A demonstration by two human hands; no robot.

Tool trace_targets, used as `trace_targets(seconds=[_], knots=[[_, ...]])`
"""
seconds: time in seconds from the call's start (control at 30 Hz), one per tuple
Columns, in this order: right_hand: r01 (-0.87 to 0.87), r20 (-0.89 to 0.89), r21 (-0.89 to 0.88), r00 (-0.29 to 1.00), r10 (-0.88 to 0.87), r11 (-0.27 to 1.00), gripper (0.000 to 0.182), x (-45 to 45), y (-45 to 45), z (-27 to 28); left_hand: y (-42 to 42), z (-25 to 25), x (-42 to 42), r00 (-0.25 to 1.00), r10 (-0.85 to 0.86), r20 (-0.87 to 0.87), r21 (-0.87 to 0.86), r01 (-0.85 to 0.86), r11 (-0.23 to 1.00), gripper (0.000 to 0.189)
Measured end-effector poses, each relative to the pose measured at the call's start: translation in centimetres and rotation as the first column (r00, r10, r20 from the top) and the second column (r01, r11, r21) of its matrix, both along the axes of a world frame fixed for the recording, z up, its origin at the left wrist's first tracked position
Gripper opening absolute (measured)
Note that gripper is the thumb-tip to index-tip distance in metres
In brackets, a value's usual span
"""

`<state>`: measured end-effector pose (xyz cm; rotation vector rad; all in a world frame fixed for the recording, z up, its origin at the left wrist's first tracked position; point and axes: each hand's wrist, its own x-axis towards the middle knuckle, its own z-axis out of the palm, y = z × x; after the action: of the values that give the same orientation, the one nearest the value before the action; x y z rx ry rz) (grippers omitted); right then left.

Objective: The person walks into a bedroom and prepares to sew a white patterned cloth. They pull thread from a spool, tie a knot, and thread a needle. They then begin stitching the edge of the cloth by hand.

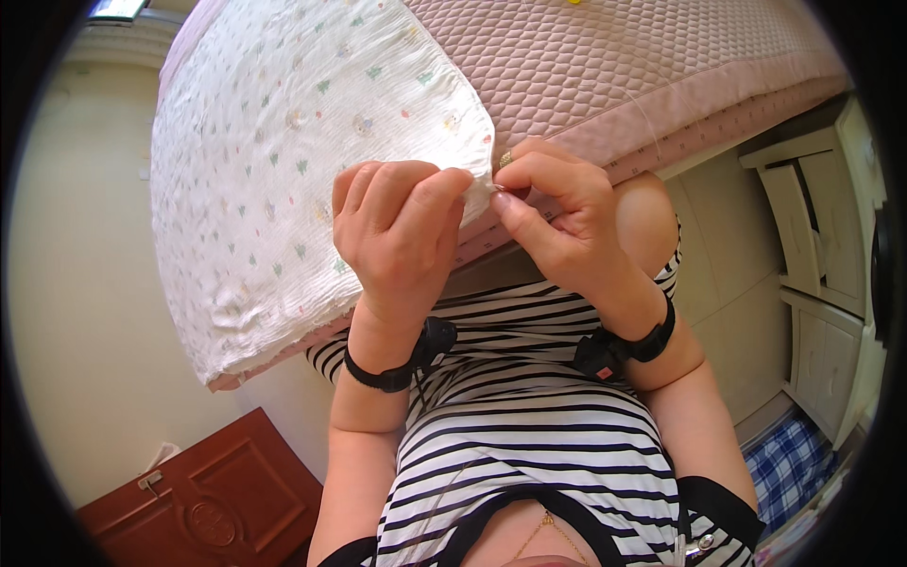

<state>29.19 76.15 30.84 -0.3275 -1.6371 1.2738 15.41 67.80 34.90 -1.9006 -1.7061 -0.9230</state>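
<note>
A white crinkled gauze cloth (305, 120), printed with small green, red and yellow figures, is spread over the left part of the bed. My left hand (400, 220) grips its edge near the rounded corner, thumb and fingers closed on the fabric. Right beside it, my right hand (560, 205) pinches a thin shiny item (499, 187) at the cloth's hem; it looks like a sewing needle, mostly hidden by the fingertips. A gold-coloured band (505, 159), perhaps a ring thimble, sits on a right finger. Pale thread (641, 106) trails across the pink quilting on the right.
Under the cloth lies a pink quilted bed cover (567, 64), its edge close before my lap. A small yellow object (575, 1) is at the far edge of view. White drawers (825, 340) stand at the right, one ajar; a reddish-brown wooden door (212, 496) is at lower left.
</note>
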Motion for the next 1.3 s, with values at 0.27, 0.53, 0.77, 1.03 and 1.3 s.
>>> trace_targets(seconds=[0.27,0.53,0.77,1.03,1.3], knots=[[-0.014,0.010,-0.034,1.000,0.015,0.999,0.003,0.9,0.7,-0.5,0.8,0.0,1.0,0.997,-0.056,-0.053,-0.011,0.056,0.998,0.031],[-0.041,0.025,-0.026,0.999,0.041,0.999,0.004,1.5,1.2,-0.5,1.7,-0.4,1.6,0.998,0.010,-0.058,0.039,-0.007,0.999,0.017],[-0.008,0.012,-0.045,1.000,0.009,0.999,0.004,1.5,1.4,-0.5,2.3,0.5,2.2,0.998,-0.028,-0.056,-0.038,0.026,0.999,0.020],[-0.021,-0.011,-0.041,1.000,0.021,0.999,0.005,1.3,1.6,-0.9,2.3,0.0,2.3,0.996,-0.084,-0.008,0.000,0.084,0.997,0.030],[-0.036,0.024,-0.025,0.999,0.037,0.999,0.005,1.6,1.6,-0.7,2.6,-0.3,2.5,1.000,0.006,0.002,0.027,-0.006,1.000,0.029]])
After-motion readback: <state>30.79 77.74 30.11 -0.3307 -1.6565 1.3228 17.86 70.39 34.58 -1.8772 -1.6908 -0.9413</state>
